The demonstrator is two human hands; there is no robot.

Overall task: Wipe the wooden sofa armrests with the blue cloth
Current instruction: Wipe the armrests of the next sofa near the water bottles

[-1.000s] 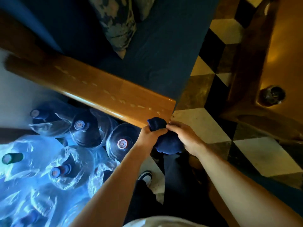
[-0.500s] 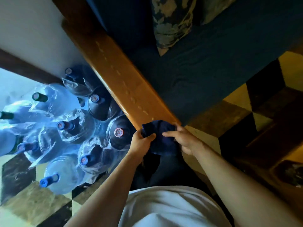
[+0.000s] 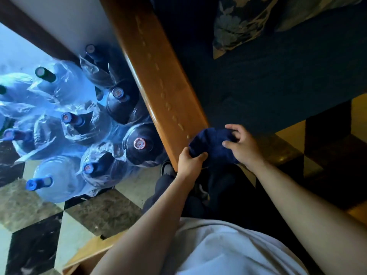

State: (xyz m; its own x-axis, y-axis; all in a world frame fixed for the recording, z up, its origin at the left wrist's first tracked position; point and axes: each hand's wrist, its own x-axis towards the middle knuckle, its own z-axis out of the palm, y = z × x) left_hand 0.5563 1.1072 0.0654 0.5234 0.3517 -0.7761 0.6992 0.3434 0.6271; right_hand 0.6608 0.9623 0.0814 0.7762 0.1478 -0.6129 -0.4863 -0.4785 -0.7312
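A long wooden armrest (image 3: 158,76) runs from the top centre down to the middle of the view, with a row of small pale spots along its top. The dark blue cloth (image 3: 212,143) is bunched over the armrest's near end. My left hand (image 3: 190,163) grips the cloth's near left edge. My right hand (image 3: 242,145) rests on the cloth's right side, thumb and fingers curled on it. The sofa's dark blue seat (image 3: 268,86) lies to the right of the armrest.
Several large water bottles (image 3: 139,143) wrapped in clear plastic stand on the floor left of the armrest. A patterned cushion (image 3: 242,22) lies on the seat at the top. Checkered floor tiles (image 3: 99,211) spread at the lower left and right.
The view has swung, so the armrest now runs steeply upward instead of across. Both hands stay on the cloth at the armrest's near end; my right fingers have spread a little.
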